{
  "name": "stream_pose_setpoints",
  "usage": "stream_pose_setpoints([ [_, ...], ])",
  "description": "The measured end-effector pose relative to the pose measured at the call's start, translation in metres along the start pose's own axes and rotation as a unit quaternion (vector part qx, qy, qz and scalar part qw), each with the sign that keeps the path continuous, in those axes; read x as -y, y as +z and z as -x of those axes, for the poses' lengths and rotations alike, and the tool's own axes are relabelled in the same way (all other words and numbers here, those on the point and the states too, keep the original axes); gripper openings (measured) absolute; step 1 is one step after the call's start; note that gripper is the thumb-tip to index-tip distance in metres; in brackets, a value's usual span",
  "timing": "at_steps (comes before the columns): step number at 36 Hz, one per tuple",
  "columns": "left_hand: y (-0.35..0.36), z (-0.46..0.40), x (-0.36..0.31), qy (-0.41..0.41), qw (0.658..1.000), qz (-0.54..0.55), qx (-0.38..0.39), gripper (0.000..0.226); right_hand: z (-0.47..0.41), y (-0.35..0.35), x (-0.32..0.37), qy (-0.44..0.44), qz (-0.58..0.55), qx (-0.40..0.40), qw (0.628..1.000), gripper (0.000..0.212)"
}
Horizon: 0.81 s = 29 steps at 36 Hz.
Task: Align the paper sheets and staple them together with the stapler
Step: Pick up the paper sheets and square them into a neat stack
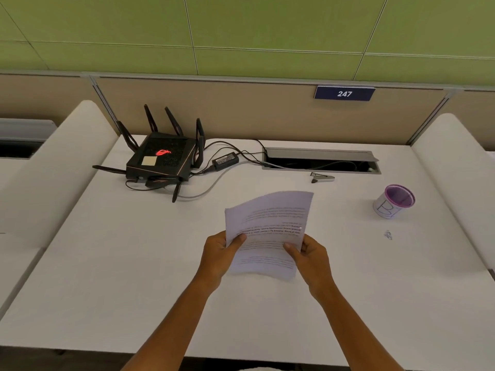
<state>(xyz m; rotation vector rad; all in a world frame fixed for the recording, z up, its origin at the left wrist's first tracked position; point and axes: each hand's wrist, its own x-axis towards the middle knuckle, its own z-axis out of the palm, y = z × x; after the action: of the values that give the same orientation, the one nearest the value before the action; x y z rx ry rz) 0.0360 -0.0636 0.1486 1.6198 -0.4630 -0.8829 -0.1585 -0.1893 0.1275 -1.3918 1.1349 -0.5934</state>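
Both hands, left (pixel 218 254) and right (pixel 310 257), pinch the paper sheets (pixel 267 231) at their side edges, above the surface (pixel 134 277). The stapler (pixel 322 178) lies well beyond.

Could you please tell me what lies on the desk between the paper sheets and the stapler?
Nothing: in the head view, only bare white desk separates the paper sheets from the stapler.

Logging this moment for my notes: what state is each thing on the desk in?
paper sheets: lifted off the desk, curved, held by both hands
left hand: grips the sheets' left edge
right hand: grips the sheets' right edge
stapler: lying untouched by the cable hatch
cable hatch: lid open
router: logo lit red
cup: upright
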Motion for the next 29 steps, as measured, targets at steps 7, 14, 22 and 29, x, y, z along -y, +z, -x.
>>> stream_pose_setpoints([
  [7,-0.013,0.005,-0.005,-0.027,0.982,0.173,-0.070,0.019,0.006,-0.018,-0.003,0.056,-0.118,0.069,0.989,0.033],
  [14,-0.006,0.013,-0.001,-0.055,0.935,0.347,-0.054,0.035,0.014,-0.001,0.000,0.083,-0.215,0.080,0.970,0.034],
  [22,-0.007,0.011,0.011,-0.074,0.918,0.381,-0.081,0.042,0.006,0.008,0.016,0.064,-0.147,0.012,0.987,0.024],
  [29,-0.063,0.002,0.011,-0.042,0.971,0.200,-0.122,0.034,-0.016,-0.028,0.028,0.018,-0.057,0.000,0.998,0.015],
])
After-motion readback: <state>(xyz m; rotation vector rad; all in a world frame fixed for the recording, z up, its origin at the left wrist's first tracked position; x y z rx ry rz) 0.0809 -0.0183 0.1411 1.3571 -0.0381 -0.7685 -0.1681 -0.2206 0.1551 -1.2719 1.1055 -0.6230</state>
